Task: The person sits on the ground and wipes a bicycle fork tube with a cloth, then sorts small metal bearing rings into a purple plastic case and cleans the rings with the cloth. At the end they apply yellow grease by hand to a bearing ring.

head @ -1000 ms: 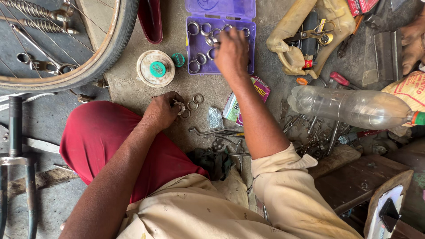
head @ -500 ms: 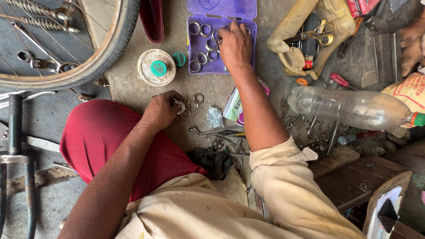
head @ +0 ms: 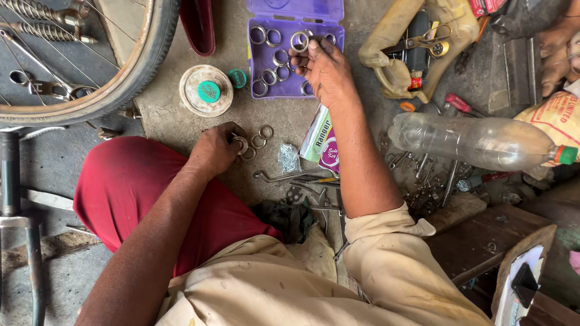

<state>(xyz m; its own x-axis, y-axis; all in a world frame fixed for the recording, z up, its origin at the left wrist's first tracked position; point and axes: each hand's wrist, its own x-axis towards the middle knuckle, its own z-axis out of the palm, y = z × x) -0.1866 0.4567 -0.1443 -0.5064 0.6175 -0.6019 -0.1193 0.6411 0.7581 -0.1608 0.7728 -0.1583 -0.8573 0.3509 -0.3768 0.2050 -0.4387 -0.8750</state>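
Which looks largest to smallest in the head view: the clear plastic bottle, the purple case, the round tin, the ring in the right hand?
1. clear plastic bottle
2. purple case
3. round tin
4. ring, held by the right hand

Rings (head: 275, 57) lie in the tray (head: 329, 12), round tin (head: 206, 90) to its left.

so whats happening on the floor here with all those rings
A person sits on a concrete floor among bicycle parts and tools. The right hand lifts a metal ring at fingertip level over an open purple case holding more rings. The left hand rests on the floor, pinching a ring beside a few loose rings. A round tin, a clear plastic bottle and a bicycle wheel lie close by.
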